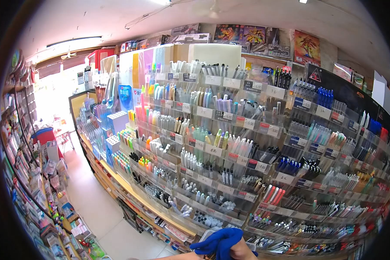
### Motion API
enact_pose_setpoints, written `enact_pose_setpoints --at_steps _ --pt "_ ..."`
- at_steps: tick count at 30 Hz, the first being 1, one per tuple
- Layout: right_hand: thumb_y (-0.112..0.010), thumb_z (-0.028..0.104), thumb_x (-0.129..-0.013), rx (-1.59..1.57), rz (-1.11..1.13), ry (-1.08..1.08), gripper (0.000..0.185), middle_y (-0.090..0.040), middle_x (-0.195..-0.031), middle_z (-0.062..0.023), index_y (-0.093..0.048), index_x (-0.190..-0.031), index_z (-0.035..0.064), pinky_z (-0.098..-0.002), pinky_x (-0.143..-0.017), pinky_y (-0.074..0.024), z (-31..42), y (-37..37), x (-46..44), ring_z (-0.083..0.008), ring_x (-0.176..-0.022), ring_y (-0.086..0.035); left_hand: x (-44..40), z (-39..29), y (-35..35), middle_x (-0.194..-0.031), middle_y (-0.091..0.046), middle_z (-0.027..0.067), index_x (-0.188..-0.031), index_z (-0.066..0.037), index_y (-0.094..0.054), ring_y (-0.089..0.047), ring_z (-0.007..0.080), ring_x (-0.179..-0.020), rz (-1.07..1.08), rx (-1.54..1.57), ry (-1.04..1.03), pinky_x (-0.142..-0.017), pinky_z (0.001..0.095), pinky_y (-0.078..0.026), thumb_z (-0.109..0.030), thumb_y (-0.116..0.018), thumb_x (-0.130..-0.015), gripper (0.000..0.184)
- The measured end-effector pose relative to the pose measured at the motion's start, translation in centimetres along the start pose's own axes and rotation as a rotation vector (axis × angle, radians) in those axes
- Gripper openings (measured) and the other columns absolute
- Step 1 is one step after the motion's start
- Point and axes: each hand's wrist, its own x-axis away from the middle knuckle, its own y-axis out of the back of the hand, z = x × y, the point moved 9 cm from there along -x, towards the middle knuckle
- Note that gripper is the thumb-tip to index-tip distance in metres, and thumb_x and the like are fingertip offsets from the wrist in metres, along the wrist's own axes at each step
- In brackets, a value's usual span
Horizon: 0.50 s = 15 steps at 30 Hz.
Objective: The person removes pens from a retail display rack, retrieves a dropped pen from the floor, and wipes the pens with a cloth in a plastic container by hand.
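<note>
At the bottom edge, my right hand is bent around a bunched blue cloth; most of its fingers are hidden. My left forearm comes in low from the left, and the left hand's fingers are lost behind the cloth and the frame edge. A clear plastic container shows partly behind and beside the cloth. Whether the left hand grips this container cannot be made out. Just beyond stands a tiered clear pen rack, filled with pens and carrying white price labels.
A wooden counter edge runs along the rack's foot, with drawers and goods below. Pale tiled floor forms an aisle at left, bordered by crowded shelves. Blue cup-like holders stand at the rack's left end. Boxed toys line the top.
</note>
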Motion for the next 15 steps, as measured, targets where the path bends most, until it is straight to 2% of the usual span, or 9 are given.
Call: enact_pose_setpoints --at_steps 1,5,9,10,13,15 --pt "-0.055 -0.004 -0.069 0.059 -0.036 0.029 0.016 -0.062 -0.082 -0.0099 -0.061 -0.083 -0.0023 -0.0296 -0.074 -0.0459 -0.4 0.6 -0.1 -0.0207 -0.078 -0.059 0.2 -0.2 0.0 -0.064 -0.059 0.0051 -0.075 -0.003 -0.061 -0.056 0.0141 -0.057 -0.037 0.023 0.024 -0.053 0.0251 -0.045 -0.012 -0.060 -0.078 0.010" --pt "-0.051 -0.005 -0.068 0.382 -0.304 0.189 0.015 -0.062 -0.081 -0.0105 -0.062 -0.079 -0.0018 -0.0311 -0.075 -0.0456 -1.9 5.1 -0.4 -0.0214 -0.078 -0.059 -0.8 -0.1 0.1 -0.061 -0.052 -0.0016 -0.076 -0.006 -0.058 -0.045 0.0065 -0.051 -0.108 0.030 0.054 -0.044 0.0214 -0.034 -0.013 -0.058 -0.078 0.007" --pt "-0.048 -0.005 -0.067 0.748 -0.534 0.445 0.016 -0.063 -0.080 -0.0110 -0.062 -0.075 -0.0012 -0.0326 -0.075 -0.0454 0.1 5.6 1.2 -0.0220 -0.077 -0.060 -0.8 -4.5 -0.5 -0.066 -0.055 0.0007 -0.095 -0.002 -0.054 -0.048 0.0070 -0.055 -0.155 -0.083 -0.447 -0.047 0.0224 -0.038 -0.008 -0.057 -0.078 0.018" --pt "-0.047 -0.006 -0.067 0.809 -0.553 0.504 0.017 -0.063 -0.080 -0.0111 -0.062 -0.073 -0.0010 -0.0330 -0.075 -0.0453 0.6 5.2 1.6 -0.0222 -0.077 -0.060 -0.7 -4.1 0.0 -0.068 -0.055 0.0006 -0.102 -0.002 -0.050 -0.048 0.0060 -0.055 -0.195 -0.258 -0.368 -0.046 0.0227 -0.038 -0.006 -0.055 -0.079 0.024" --pt "-0.044 -0.006 -0.069 0.950 -0.477 0.522 0.021 -0.063 -0.085 -0.0100 -0.062 -0.078 -0.0008 -0.0331 -0.076 -0.0453 1.2 4.7 1.6 -0.0219 -0.078 -0.059 -0.4 -5.0 -0.5 -0.062 -0.054 -0.0004 -0.095 -0.003 -0.054 -0.045 0.0051 -0.050 -0.246 -0.100 -0.497 -0.043 0.0224 -0.035 -0.006 -0.056 -0.079 0.017" --pt "-0.052 0.002 -0.072 0.740 -0.507 0.408 0.015 -0.062 -0.088 -0.0116 -0.062 -0.082 -0.0019 -0.0331 -0.077 -0.0455 -0.7 7.5 1.6 -0.0224 -0.080 -0.059 -0.3 -5.1 -0.9 -0.058 -0.052 -0.0006 -0.089 -0.003 -0.056 -0.043 0.0055 -0.048 -0.153 -0.162 -0.390 -0.042 0.0223 -0.034 -0.010 -0.058 -0.079 0.013"
